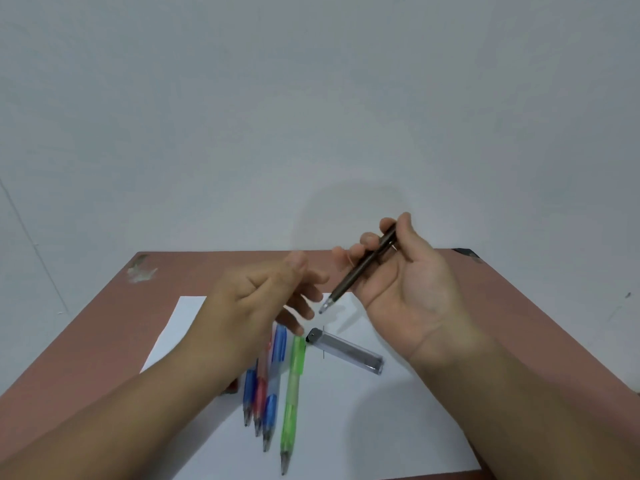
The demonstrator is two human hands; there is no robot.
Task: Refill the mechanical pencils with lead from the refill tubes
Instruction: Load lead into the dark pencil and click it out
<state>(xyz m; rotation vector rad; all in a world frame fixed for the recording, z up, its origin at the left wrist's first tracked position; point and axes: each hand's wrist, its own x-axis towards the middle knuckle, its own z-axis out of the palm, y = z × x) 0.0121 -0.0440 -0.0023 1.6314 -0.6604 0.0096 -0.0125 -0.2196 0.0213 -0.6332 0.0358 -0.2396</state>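
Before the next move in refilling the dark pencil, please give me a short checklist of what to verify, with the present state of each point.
1. Right hand grips the dark pencil: ok.
2. Pencil's cap end open for lead: cannot tell, fingers hide it.
3. Left hand holds a lead: cannot tell, blurred.
4. Refill tube within reach on the white paper: ok.
5. Tube's cap off: cannot tell.
6. Green pencil lies clear of the hands: ok.

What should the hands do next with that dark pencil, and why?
Probably the left hand should pick up the refill tube lying on the paper. The right hand already grips the dark pencil in the air, and the left hand, blurred above the coloured pencils, seems to hold nothing.
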